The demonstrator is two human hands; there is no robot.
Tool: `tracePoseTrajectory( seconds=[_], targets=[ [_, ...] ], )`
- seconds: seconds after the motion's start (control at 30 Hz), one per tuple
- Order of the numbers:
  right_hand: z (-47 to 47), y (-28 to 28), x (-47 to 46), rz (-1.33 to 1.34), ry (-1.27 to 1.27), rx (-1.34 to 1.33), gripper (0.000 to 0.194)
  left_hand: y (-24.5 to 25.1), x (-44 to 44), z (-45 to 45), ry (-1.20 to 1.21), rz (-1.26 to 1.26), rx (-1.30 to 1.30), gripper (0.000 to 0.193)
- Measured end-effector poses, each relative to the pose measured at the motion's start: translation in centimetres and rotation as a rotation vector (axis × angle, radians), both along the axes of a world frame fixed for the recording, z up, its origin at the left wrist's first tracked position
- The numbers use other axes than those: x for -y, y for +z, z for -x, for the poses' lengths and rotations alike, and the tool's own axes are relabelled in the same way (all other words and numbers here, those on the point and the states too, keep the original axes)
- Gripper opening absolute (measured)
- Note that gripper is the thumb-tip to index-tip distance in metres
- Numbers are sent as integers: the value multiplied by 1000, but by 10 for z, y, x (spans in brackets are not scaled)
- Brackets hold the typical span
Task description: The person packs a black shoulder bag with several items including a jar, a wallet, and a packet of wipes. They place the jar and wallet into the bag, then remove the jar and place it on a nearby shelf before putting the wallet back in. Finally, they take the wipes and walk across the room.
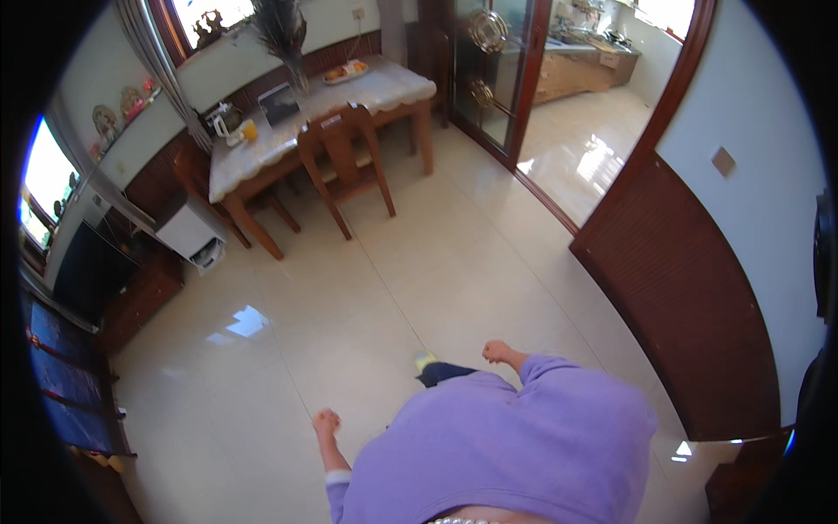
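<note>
My left hand (327, 421) hangs over the tiled floor (229, 406) at the lower left, fingers curled, with no object visible in it. My right hand (496, 352) is in front of my purple top (471, 445), also loosely closed, and nothing shows in it. Neither hand touches furniture. One foot in a light-coloured shoe (424, 359) is forward on the floor between the hands. Farther ahead stands a wooden dining table (399, 85) with a scalloped cover, and a wooden chair (345, 157) is at its near side.
On the table are a plate of food (345, 72), a tablet-like screen (279, 105), a glass kettle (227, 120) and an orange cup (249, 130). A glass sliding door (488, 72) borders the kitchen doorway at the upper right. A television (91, 275) and a white cabinet (190, 229) stand left.
</note>
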State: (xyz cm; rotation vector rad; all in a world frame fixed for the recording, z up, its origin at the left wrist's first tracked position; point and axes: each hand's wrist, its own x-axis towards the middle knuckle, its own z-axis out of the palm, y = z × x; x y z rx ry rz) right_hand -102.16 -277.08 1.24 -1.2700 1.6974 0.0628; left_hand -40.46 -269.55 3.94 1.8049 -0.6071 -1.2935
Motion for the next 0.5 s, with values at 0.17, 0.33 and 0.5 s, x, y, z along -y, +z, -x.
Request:
tracePoseTrajectory(
  seconds=[0.17, 0.33, 0.5],
  targets=[
    [-65, 14, 156, 211, 147, -54, 29, -23, -24, 22, -4, -260, -167, 9],
    [-147, 55, 295, 450, 142, 98, 29, -6, 20, 26, 101, -369, -124, 8],
    [-216, 70, 373, 304, 4, 387, 29, 11, 93, 2, 184, -337, -151, 10]
  ],
)
